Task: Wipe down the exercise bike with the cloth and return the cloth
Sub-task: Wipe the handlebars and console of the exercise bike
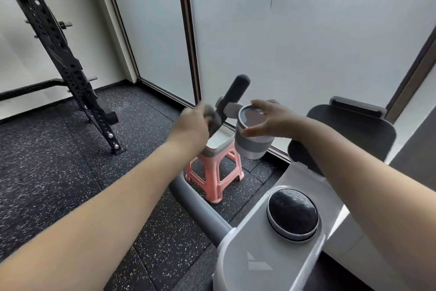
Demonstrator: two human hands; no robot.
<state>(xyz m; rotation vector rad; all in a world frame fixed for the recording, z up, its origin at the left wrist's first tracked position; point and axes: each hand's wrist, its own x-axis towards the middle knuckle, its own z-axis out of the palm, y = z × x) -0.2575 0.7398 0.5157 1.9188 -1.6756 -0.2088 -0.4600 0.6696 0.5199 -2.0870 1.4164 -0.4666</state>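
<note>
Both bare arms reach forward over the white body of the exercise bike (264, 250), whose round black knob (292, 214) sits in a grey ring on top of the housing. The left hand (192, 123) is closed in a fist around a dark grey cloth (210, 115), the fingers wrapped tight on it, and presses the cloth against the lower part of the bike's black handlebar grip (236, 92), which rises at a tilt toward the frosted glass wall (306, 31). The hand is a little blurred, so the exact fold of the cloth cannot be made out.

The right hand (269, 118) rests on the rim of the grey cup holder (253, 144) fixed just beside the handlebar stem. Its fingers are spread apart, fingertips on the far edge and thumb on the near edge of the rim, gripping the holder lightly from above.

Below the left hand stands a pink plastic stool (213, 170) on the speckled black rubber floor (59, 161), with a white rectangular tray or box (218, 142) on its seat. A grey tube of the bike frame runs past the stool's near side. To the left stands a black perforated rack upright (59, 40) with a barbell across it. At right, a black tablet rest (349, 130) of the bike shows behind the right forearm.
</note>
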